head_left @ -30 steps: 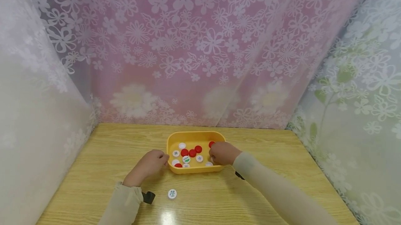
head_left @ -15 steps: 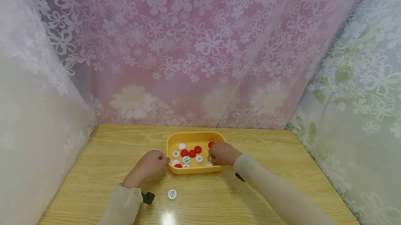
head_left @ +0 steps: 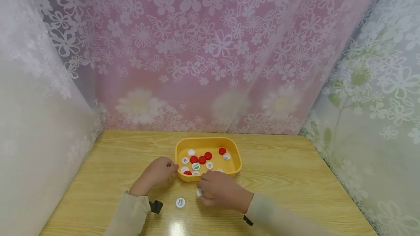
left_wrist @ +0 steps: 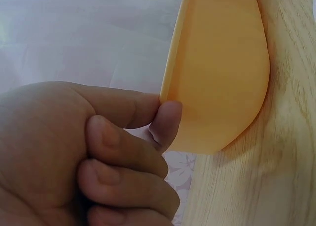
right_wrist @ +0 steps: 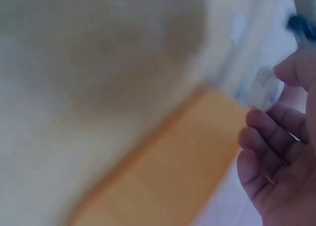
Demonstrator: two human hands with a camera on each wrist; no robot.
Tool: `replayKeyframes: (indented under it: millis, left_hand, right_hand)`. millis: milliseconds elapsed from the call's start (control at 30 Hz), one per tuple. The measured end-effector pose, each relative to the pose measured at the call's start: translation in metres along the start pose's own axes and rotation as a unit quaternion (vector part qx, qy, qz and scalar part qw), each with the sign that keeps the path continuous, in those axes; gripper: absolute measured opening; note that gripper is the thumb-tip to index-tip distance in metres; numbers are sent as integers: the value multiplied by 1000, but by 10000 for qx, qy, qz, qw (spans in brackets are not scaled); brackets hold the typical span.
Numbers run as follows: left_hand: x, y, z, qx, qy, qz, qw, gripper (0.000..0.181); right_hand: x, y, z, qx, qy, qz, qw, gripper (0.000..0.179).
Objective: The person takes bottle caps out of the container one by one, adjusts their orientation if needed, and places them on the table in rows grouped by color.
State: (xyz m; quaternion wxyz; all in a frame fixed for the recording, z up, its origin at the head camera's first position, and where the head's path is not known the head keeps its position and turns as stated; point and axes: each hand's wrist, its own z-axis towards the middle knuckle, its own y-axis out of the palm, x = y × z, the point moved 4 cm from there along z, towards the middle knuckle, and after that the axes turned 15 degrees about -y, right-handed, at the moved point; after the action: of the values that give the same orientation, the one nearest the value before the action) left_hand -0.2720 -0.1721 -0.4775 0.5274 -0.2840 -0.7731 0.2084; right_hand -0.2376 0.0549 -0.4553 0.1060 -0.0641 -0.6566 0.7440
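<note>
A yellow plastic tray (head_left: 203, 142) holds several red and white bottle caps. My left hand (head_left: 158, 173) pinches its left edge; in the left wrist view, thumb and index finger grip the rim of the tray wall (left_wrist: 222, 63), with the other fingers curled. My right hand (head_left: 226, 191) is over the table just in front of the tray, pinching a white bottle cap (head_left: 200, 192) between thumb and fingers. That same cap (right_wrist: 266, 89) shows blurred in the right wrist view. To its left, a white cap with a green-blue print (head_left: 180, 202) lies on the table.
The wooden table (head_left: 282, 177) extends on both sides of the tray. A pink flowered curtain (head_left: 210, 64) hangs along its back edge, with pale curtains (head_left: 370, 119) at the sides.
My right hand has come out of the tray's right side, moving left and toward me with a white cap. A white cap beside the red one there is uncovered. My left hand stays put.
</note>
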Motion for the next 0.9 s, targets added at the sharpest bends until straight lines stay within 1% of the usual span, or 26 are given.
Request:
replayKeyframes:
  millis: [67, 133, 233, 400, 600, 733, 833, 900]
  left_hand:
    - [0, 0, 1, 0, -7, 2, 10000, 30]
    - [1, -1, 1, -6, -28, 0, 10000, 30]
    - [1, -1, 1, -28, -37, -13, 10000, 30]
    - [1, -1, 1, -39, 1, -29, 10000, 30]
    - [0, 0, 3, -55, 63, 20, 10000, 31]
    - [1, 0, 2, -40, 75, 53, 10000, 31]
    - [2, 0, 0, -21, 65, 55, 10000, 30]
    - [3, 0, -1, -20, 56, 79, 10000, 29]
  right_hand:
    - [-10, 15, 3, -323, -135, -4, 9994, 16]
    - [-16, 26, 7, -474, -133, 95, 9987, 15]
    - [-18, 35, 12, -492, -14, 273, 9984, 12]
    - [-17, 41, 18, -553, 190, 472, 9972, 12]
    - [-17, 42, 21, -527, 297, 556, 9966, 13]
    - [-17, 41, 22, -540, 395, 749, 9949, 14]
    - [-11, 30, 22, -465, 585, 776, 9942, 19]
    - [-2, 14, 20, -218, 766, 622, 9949, 20]
